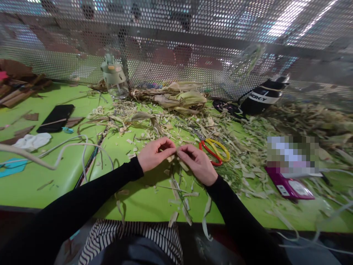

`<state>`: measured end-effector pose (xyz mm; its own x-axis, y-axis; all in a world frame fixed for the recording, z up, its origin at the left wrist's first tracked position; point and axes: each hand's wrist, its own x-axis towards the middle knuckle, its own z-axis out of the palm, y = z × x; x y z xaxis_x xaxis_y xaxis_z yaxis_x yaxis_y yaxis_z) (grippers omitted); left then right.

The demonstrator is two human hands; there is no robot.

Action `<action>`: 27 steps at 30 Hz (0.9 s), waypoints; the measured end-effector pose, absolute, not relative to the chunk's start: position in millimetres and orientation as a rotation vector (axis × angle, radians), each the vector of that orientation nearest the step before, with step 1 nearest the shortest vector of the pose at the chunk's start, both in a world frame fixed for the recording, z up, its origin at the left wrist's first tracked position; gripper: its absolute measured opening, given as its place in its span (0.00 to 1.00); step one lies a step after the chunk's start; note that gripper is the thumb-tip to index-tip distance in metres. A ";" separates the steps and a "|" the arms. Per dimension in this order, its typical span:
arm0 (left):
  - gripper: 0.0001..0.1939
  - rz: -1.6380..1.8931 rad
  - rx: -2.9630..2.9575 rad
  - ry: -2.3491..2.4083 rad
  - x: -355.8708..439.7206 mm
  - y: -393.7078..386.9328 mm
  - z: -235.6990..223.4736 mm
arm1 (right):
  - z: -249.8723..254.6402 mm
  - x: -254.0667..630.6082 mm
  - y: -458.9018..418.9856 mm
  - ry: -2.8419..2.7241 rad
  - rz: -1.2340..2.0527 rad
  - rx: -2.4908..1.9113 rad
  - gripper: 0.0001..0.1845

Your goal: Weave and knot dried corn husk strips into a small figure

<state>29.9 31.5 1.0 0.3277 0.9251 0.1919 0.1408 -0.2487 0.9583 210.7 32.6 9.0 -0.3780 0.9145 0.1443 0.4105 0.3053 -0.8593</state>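
My left hand (pixel 157 152) and my right hand (pixel 198 162) meet over the middle of the green table, fingertips pinched close together. Between them is a small piece of pale corn husk (pixel 171 158), mostly covered by the fingers. Scissors (pixel 216 150) with one red and one yellow handle lie just beyond my right hand, blades among the scraps. Cut husk strips (pixel 176 189) are scattered under and around both hands. Farther back rests a heap of whole dried corn husks (pixel 179 99).
At the left are a black phone (pixel 56 117), a crumpled white tissue (pixel 32 141) and a pale cable (pixel 57 162). A clear bottle (pixel 114 79) stands by the perforated metal screen (pixel 165 55). On the right are a black bottle (pixel 261 96) and a purple device (pixel 292 186).
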 end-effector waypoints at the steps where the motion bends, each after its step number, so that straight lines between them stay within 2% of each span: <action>1: 0.07 1.018 1.539 0.969 30.7 31.3 2.5 | 9.2 211.0 32.4 -1.942 0.971 -1.173 0.10; 4: 0.07 0.989 1.287 0.964 32.8 32.0 5.2 | 10.1 212.0 30.7 -2.001 0.849 -1.180 0.09; 10: 0.05 1.075 1.013 1.018 29.1 40.3 2.2 | 14.6 210.9 23.2 -2.136 0.408 -1.113 0.07; 13: 0.05 1.144 1.037 1.001 25.2 43.0 2.8 | 15.6 210.4 22.0 -2.199 0.354 -1.056 0.08; 16: 0.06 1.137 1.204 1.025 22.1 42.9 6.7 | 15.6 212.2 24.2 -2.123 0.457 -1.081 0.07; 19: 0.08 1.038 1.312 1.023 22.2 40.7 9.3 | 15.3 214.6 26.3 -1.975 0.685 -0.983 0.11; 24: 0.10 0.917 1.119 0.883 28.3 33.9 9.0 | 9.6 213.8 23.5 -1.875 1.157 -0.824 0.17; 27: 0.11 0.874 1.084 0.841 30.7 30.4 11.4 | 8.0 210.9 21.3 -1.914 1.138 -0.981 0.17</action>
